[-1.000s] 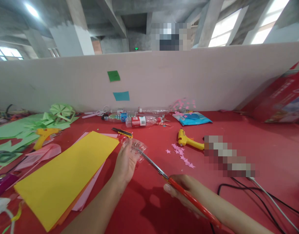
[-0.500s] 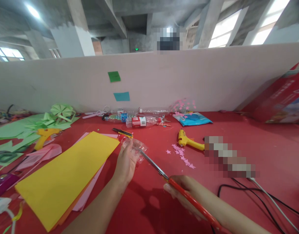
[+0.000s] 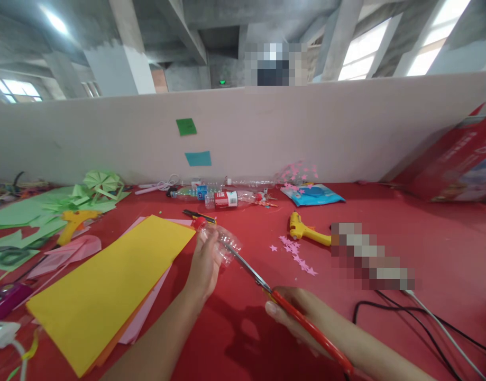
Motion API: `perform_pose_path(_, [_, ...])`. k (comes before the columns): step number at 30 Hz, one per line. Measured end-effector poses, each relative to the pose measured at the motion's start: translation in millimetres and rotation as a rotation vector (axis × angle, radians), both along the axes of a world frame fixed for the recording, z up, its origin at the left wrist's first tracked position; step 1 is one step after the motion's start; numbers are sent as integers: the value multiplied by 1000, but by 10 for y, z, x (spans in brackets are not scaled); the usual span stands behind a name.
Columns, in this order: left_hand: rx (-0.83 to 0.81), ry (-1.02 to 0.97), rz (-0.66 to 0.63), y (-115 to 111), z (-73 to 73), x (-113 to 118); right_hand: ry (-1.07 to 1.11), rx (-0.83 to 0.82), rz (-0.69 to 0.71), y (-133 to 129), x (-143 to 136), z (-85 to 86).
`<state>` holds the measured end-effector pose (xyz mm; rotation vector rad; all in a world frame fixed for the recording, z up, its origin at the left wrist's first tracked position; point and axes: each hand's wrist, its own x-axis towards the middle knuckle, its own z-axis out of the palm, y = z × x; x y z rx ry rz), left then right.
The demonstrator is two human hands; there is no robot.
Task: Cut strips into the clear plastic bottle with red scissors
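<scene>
My left hand [image 3: 207,264] is closed around a clear plastic bottle piece [image 3: 229,242] with a red cap, which points up and left. In my right hand [image 3: 296,312] is a pair of scissors [image 3: 312,330] with long red handles. Its metal blades reach up and left to the cut edge of the bottle piece; whether the tips are inside the plastic I cannot tell. Just behind the red cap lies a black and yellow utility knife [image 3: 199,216]. Pink paper stars [image 3: 296,253] are scattered to the right of the blades.
Yellow paper [image 3: 111,291] lies left of my arm, over orange and pink sheets. Plastic bottles [image 3: 226,199] line the back by a white partition [image 3: 243,127]. A yellow glue gun [image 3: 308,231] and black cables [image 3: 409,307] lie right; green paper [image 3: 20,209] is far left.
Both hands keep nearly the same places. The bottle piece has turned slightly and its cap shows more. The scissor handles sit slightly closer to the left.
</scene>
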<state>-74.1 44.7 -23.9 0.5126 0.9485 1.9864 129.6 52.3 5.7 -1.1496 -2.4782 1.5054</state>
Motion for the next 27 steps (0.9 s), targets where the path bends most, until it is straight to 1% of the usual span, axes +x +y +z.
perform_pose_path(4, [12,39,-16,-19,-9,49,21,11,-14,-21,-1,35])
perform_pose_path(10, [2,38,-3,-13,-15,33,10,4,-27,21,-42,-58])
perform_pose_path(13, [10,39,2,-9,-8,27,5,-27,-57,40,-52,-92])
perform_pose_path(16, [12,50,12,-15,-11,33,-18,-86,-53,28,-39,-81])
perform_pose_path(20, [-13,70,21,-24,-63,45,4,-94,-58,-5,-11,-51])
perform_pose_path(24, [-32,77,29,-28,-122,45,-13,-151,-79,-16,-17,-46])
perform_pose_path(27, [-32,75,29,-26,-133,41,-10,-97,-62,-18,-37,-50])
